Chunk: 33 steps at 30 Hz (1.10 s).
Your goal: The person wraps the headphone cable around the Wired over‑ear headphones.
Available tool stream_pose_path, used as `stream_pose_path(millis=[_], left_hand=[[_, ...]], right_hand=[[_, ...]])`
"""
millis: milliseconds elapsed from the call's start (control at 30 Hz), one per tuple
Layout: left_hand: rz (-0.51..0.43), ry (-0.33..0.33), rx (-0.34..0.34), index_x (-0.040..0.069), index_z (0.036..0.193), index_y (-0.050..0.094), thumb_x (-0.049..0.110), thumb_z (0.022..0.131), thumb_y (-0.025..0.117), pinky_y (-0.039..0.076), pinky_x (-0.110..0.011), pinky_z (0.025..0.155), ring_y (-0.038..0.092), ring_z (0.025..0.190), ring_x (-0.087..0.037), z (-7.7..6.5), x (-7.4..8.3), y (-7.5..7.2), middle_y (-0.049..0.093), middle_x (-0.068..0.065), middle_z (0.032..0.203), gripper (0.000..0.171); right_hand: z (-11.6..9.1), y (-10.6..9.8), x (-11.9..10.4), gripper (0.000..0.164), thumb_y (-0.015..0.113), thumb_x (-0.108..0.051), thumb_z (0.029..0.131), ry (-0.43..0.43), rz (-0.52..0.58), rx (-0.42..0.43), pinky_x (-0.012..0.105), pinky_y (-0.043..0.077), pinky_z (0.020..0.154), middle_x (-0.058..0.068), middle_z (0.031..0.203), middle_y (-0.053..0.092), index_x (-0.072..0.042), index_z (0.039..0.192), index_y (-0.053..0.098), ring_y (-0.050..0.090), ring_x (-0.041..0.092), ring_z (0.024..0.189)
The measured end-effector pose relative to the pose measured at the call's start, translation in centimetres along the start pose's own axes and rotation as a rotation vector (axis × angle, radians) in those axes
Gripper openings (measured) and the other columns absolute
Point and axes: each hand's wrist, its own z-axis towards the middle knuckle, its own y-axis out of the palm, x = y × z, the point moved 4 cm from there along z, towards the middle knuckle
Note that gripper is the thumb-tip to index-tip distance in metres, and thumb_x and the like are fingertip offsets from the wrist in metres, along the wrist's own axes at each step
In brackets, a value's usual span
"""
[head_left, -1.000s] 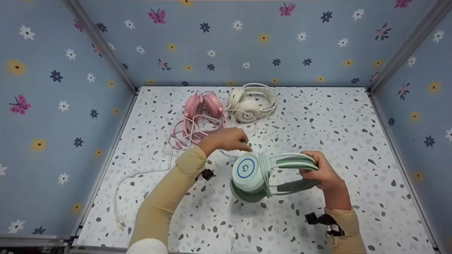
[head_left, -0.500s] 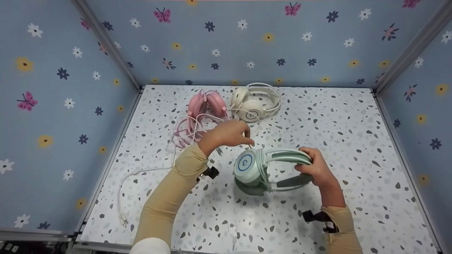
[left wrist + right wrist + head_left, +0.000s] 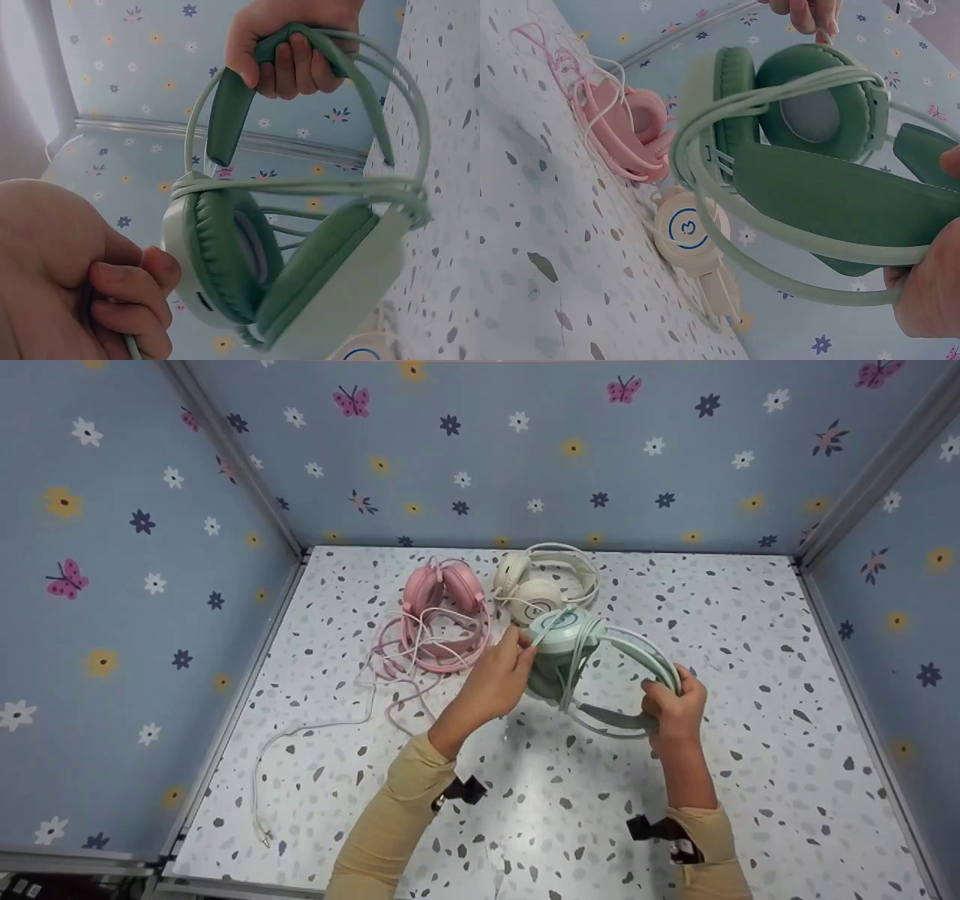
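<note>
Green headphones: lifted above the counter, ear cups toward my left, presumably so the cord has room to pass around them.
Right grip: clamped on the headband, well apart from the cups; I judge this leaves the wrapped part unobstructed and makes a steady handle.
Left grip: fingers curled on the cord, just beside the nearer cup, likely to stop that length slackening.
Cord turns: laid across near where the cups meet the headband, a narrowing that should help them stay put.
Pink headphones: on the counter, beyond my left grip.
Cream headphones: beside the pink pair toward the back, perhaps to spare me working space in front.
</note>
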Motion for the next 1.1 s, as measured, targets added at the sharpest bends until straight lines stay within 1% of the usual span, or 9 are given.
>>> stream_pose_path(millis=[133,267,367,433,567,700,833,1000,1100], left_hand=[[-0.2,-0.014,0.079,0.01,0.095,0.051,0.021,0.106,0.041,0.035,-0.028,0.054,0.043,0.057,-0.012,-1.3,-0.2,2.1,0.046,0.002,0.068,0.019],[-0.331,0.014,0.168,0.011,0.088,0.054,0.02,0.106,0.041,0.034,-0.026,0.053,0.04,0.055,-0.009,-2.1,0.4,4.4,0.043,0.004,0.065,0.024],[-0.307,0.072,0.233,0.012,0.085,0.053,0.019,0.105,0.044,0.031,-0.023,0.049,0.037,0.052,-0.006,-2.5,1.6,5.5,0.039,0.006,0.062,0.023],[-0.224,0.126,0.274,0.012,0.083,0.05,0.019,0.105,0.045,0.028,-0.021,0.046,0.035,0.049,-0.004,-2.7,2.7,5.8,0.037,0.007,0.06,0.023],[-0.11,0.216,0.34,0.013,0.081,0.044,0.023,0.105,0.044,0.025,-0.02,0.043,0.032,0.046,-0.004,-2.9,4.2,6.1,0.033,0.006,0.058,0.026],[-0.195,0.247,0.359,0.011,0.085,0.052,0.021,0.105,0.044,0.031,-0.02,0.046,0.037,0.049,-0.005,-3.2,4.1,6.7,0.041,0.004,0.06,0.024],[-0.413,0.229,0.28,0.008,0.084,0.058,0.014,0.105,0.045,0.036,-0.02,0.048,0.042,0.05,-0.006,-3.9,2.9,8.0,0.046,0.001,0.059,0.025],[-0.739,0.162,0.053,-0.004,0.081,0.054,0.011,0.106,0.038,0.04,-0.024,0.046,0.045,0.049,-0.011,-5.0,1.2,10.2,0.046,-0.013,0.057,0.034],[-0.867,0.125,-0.06,-0.012,0.081,0.049,0.007,0.107,0.034,0.038,-0.027,0.044,0.042,0.048,-0.014,-4.9,-0.4,11.2,0.042,-0.022,0.058,0.036]], right_hand=[[-0.1,0.3,0.0,0.02,0.049,0.019,0.079,-0.066,0.073,0.027,0.031,0.014,0.043,-0.004,0.052,0.033,0.0,0.073,0.047,0.018,0.012,0.045],[-0.4,0.8,0.2,0.021,0.051,0.018,0.08,-0.089,0.072,0.015,0.033,0.014,0.043,-0.004,0.052,0.032,-0.001,0.072,0.045,0.017,0.012,0.045],[-0.7,1.1,0.4,0.022,0.052,0.018,0.08,-0.092,0.032,0.005,0.034,0.015,0.043,-0.004,0.052,0.032,-0.001,0.072,0.044,0.019,0.012,0.044],[-0.8,1.3,0.5,0.023,0.051,0.018,0.08,-0.095,0.015,-0.001,0.035,0.016,0.044,-0.005,0.052,0.033,-0.002,0.071,0.043,0.02,0.013,0.045],[-0.7,1.5,0.2,0.024,0.047,0.017,0.081,-0.111,0.084,-0.035,0.033,0.014,0.043,-0.004,0.051,0.03,-0.004,0.071,0.042,0.017,0.014,0.045],[-0.8,1.6,-0.2,0.025,0.044,0.016,0.081,-0.096,0.221,-0.107,0.03,0.01,0.041,0.0,0.051,0.02,-0.006,0.071,0.04,0.011,0.013,0.044],[-0.9,1.3,-0.5,0.032,0.045,0.015,0.083,-0.062,0.326,-0.159,0.029,0.01,0.041,0.002,0.051,0.016,-0.008,0.067,0.032,0.009,0.014,0.042],[-0.6,0.8,-1.0,0.038,0.048,0.016,0.084,-0.07,0.461,-0.194,0.027,0.011,0.041,0.001,0.05,0.017,-0.01,0.065,0.027,0.009,0.013,0.04],[-0.6,0.6,-1.1,0.034,0.049,0.017,0.083,-0.062,0.478,-0.223,0.026,0.011,0.04,0.002,0.05,0.018,-0.008,0.066,0.033,0.01,0.013,0.039]])
